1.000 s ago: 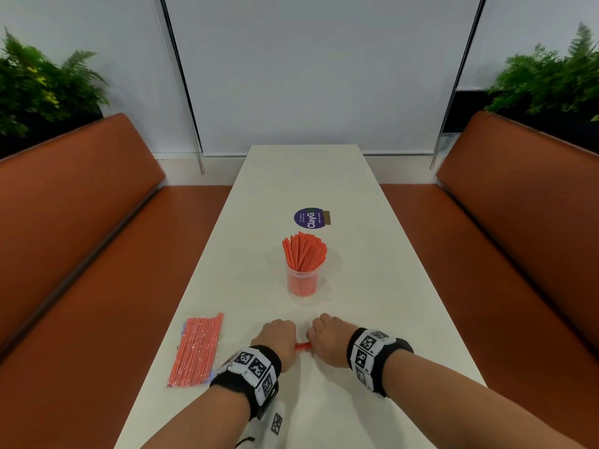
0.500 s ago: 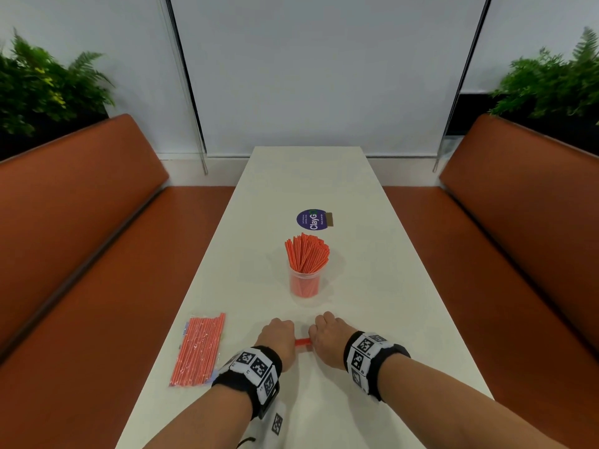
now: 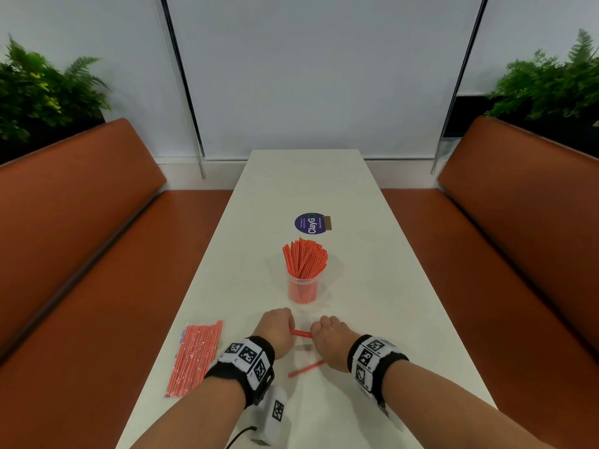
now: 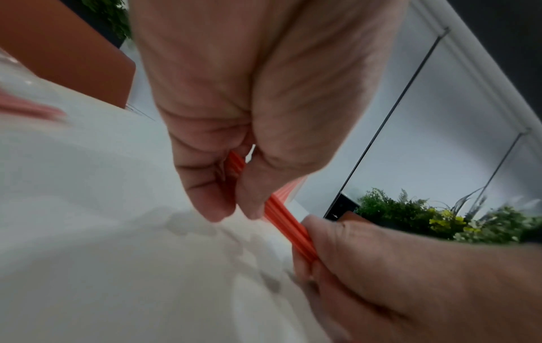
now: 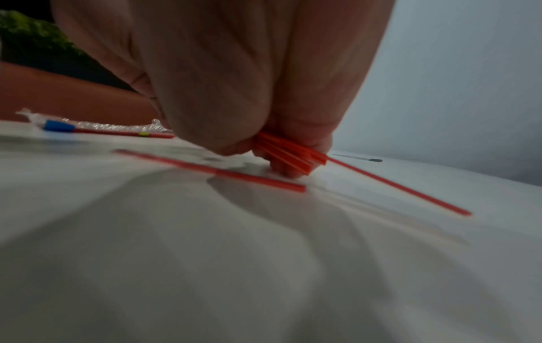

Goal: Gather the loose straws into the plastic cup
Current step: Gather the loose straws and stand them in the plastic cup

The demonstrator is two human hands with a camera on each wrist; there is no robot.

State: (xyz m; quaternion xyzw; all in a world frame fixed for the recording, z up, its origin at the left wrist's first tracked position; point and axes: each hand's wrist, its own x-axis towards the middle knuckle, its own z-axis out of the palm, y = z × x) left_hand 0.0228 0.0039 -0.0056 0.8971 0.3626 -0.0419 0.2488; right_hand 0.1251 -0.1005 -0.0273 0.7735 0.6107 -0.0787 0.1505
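Note:
A clear plastic cup (image 3: 303,288) packed with red straws (image 3: 305,258) stands upright mid-table. Just in front of it, my left hand (image 3: 277,330) and right hand (image 3: 327,340) each grip one end of a small bundle of red straws (image 3: 301,333) held low over the table. The left wrist view shows the bundle (image 4: 288,224) pinched between my left fingers and thumb and running into my right fist (image 4: 381,266). From the right wrist view, the bundle's cut ends (image 5: 290,155) stick out of my curled fingers. One loose straw (image 3: 306,368) lies on the table under my right hand, another (image 5: 404,188) beside it.
A sealed plastic packet of red straws (image 3: 196,356) lies near the table's left edge. A round purple sticker (image 3: 309,223) is behind the cup. The white table (image 3: 372,254) is narrow, with orange benches (image 3: 81,254) on both sides and plants in the far corners.
Both hands have lifted the bundle slightly and drawn apart, showing more of it between them. A loose straw now shows on the table under my right hand.

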